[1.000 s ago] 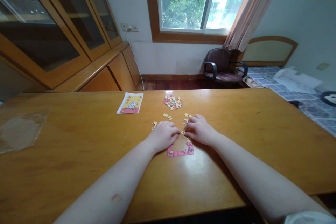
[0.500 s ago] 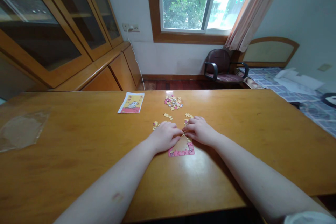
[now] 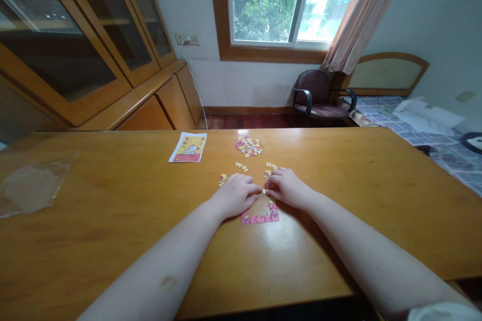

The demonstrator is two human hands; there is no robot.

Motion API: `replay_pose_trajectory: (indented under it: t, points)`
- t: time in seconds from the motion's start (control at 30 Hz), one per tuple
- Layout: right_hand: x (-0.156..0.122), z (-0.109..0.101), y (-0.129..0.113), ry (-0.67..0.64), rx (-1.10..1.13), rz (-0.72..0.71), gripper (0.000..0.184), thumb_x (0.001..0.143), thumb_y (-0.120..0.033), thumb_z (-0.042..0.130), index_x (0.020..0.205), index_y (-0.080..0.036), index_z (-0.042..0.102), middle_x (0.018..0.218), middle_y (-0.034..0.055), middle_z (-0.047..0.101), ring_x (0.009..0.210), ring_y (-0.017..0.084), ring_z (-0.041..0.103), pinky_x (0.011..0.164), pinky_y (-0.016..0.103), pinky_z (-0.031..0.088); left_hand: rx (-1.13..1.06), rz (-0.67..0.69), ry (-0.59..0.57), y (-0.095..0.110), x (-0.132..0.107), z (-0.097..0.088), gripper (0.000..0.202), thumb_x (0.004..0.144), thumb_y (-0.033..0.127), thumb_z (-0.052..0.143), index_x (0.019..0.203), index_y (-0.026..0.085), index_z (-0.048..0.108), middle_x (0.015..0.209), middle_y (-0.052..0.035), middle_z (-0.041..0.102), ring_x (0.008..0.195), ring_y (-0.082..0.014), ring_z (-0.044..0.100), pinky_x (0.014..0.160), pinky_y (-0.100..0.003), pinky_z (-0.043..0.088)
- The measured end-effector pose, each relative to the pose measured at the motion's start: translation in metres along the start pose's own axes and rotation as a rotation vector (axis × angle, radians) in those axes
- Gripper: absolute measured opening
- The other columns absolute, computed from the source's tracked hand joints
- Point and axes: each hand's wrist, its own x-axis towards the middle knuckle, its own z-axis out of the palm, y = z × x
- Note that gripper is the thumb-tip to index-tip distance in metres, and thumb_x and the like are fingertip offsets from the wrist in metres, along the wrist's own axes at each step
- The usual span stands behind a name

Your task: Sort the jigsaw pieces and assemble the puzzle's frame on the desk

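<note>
A partly built jigsaw frame [image 3: 260, 217] with a pink lower border lies on the wooden table [image 3: 113, 220]. My left hand [image 3: 235, 194] and my right hand [image 3: 288, 186] rest on its upper edge, fingertips meeting over a small yellow piece [image 3: 264, 191]. Both hands have curled fingers that pinch at that piece. A few loose yellow pieces [image 3: 240, 165] lie just beyond the hands, and a pile of loose pieces [image 3: 248, 146] sits farther back. A picture card [image 3: 188, 147] in yellow and red lies to the left of the pile.
A clear plastic bag [image 3: 30, 188] lies at the table's far left. Wooden cabinets with glass doors [image 3: 75, 45] line the left wall. A dark armchair [image 3: 318, 95] stands under the window, and a bed [image 3: 425, 125] with papers is at the right.
Both hands stay at the frame's top edge; the fingertips have shifted only slightly around the small piece. The view has barely moved.
</note>
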Motion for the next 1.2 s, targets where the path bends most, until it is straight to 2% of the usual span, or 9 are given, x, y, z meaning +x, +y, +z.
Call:
replay_pose_trajectory:
  t: [0.23,0.33,0.47,0.57,0.93,1.1,1.2]
  points:
    - [-0.001,0.0,0.008,0.029,-0.06,0.029,0.012,0.078,-0.033,0.07,0.082,-0.021,0.068,0.085,0.0043,0.064,0.086,0.019,0.053,0.079,0.032,0.035,-0.027,-0.01,0.003,0.0,0.0,0.0,0.027,0.087,0.032,0.052,0.109,0.03,0.067,0.089,-0.004,0.06,0.086,-0.0188,0.056,0.082,-0.034,0.043]
    - [-0.001,-0.001,0.011,0.038,-0.075,0.035,0.011,0.077,-0.031,0.07,0.082,-0.021,0.068,0.085,0.0042,0.064,0.087,0.019,0.053,0.081,0.033,0.035,-0.052,-0.017,0.024,0.0,-0.001,0.002,0.03,0.085,0.035,0.056,0.113,0.032,0.065,0.103,-0.0053,0.06,0.097,-0.0211,0.054,0.091,-0.038,0.042]
    - [-0.001,-0.002,0.011,0.046,-0.083,0.043,0.01,0.077,-0.03,0.07,0.082,-0.021,0.068,0.085,0.0043,0.064,0.087,0.02,0.053,0.081,0.032,0.035,-0.054,-0.001,0.045,-0.003,-0.003,0.008,0.036,0.082,0.037,0.061,0.117,0.033,0.064,0.127,-0.0069,0.054,0.118,-0.0268,0.046,0.103,-0.047,0.034]
    - [-0.001,-0.001,0.011,0.044,-0.09,0.05,0.011,0.079,-0.032,0.068,0.083,-0.021,0.068,0.086,0.0045,0.064,0.087,0.02,0.053,0.08,0.032,0.035,-0.044,-0.016,0.026,-0.004,-0.003,0.01,0.038,0.082,0.038,0.06,0.12,0.034,0.062,0.134,-0.0083,0.049,0.125,-0.0296,0.041,0.107,-0.052,0.029]
    - [-0.001,0.0,0.014,0.056,-0.097,0.031,0.013,0.082,-0.034,0.065,0.084,-0.021,0.069,0.085,0.0044,0.065,0.086,0.019,0.053,0.079,0.032,0.035,-0.038,-0.052,-0.017,-0.005,-0.003,0.01,0.041,0.084,0.041,0.058,0.124,0.034,0.06,0.139,-0.0076,0.046,0.13,-0.0301,0.037,0.11,-0.054,0.025]
    - [-0.003,-0.005,0.016,0.131,-0.105,0.011,0.02,0.088,-0.028,0.054,0.08,-0.019,0.07,0.08,0.0053,0.064,0.081,0.018,0.052,0.078,0.031,0.035,-0.049,-0.053,-0.02,-0.004,-0.003,0.01,0.042,0.083,0.039,0.059,0.124,0.033,0.059,0.139,-0.0087,0.046,0.13,-0.0303,0.037,0.11,-0.055,0.024]
    - [-0.004,-0.006,0.018,0.126,-0.104,-0.024,0.019,0.087,-0.025,0.055,0.078,-0.018,0.07,0.078,0.0051,0.064,0.078,0.017,0.052,0.077,0.031,0.035,-0.044,-0.055,-0.03,-0.003,-0.003,0.008,0.043,0.082,0.039,0.059,0.125,0.033,0.059,0.14,-0.009,0.045,0.13,-0.0301,0.037,0.11,-0.054,0.024]
